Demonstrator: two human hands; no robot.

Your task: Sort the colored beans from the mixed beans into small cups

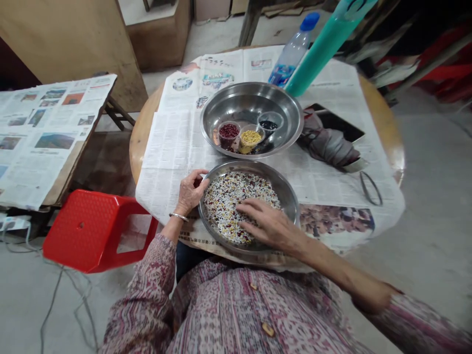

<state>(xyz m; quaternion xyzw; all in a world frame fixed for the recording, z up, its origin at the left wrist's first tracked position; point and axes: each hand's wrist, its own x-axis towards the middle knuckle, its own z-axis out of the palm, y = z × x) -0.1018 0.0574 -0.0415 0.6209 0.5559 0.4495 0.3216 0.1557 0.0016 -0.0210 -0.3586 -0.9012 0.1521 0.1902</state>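
Observation:
A round shallow steel pan (295, 206) holds a spread of mixed white, yellow, dark red and black grains and beans (224, 206). My left hand (191, 189) is curled at the pan's left rim, thumb and fingertips against it. Something dark red shows between that thumb and forefinger, too small to name. Over the right part of the grains, my right hand (269, 223) reaches in with fingers apart, fingertips touching the mix. Behind the pan, a larger steel basin (250, 93) contains clear cups of red beans (228, 132), yellow beans (250, 137) and black beans (268, 125).
Newspaper (165, 142) covers the round table (142, 132). A water bottle (293, 54) and a tall teal bottle (317, 54) stand behind the basin. Right of it lie a grey folded bundle (328, 140) and a dark flat device (341, 123). A red stool (84, 231) stands left.

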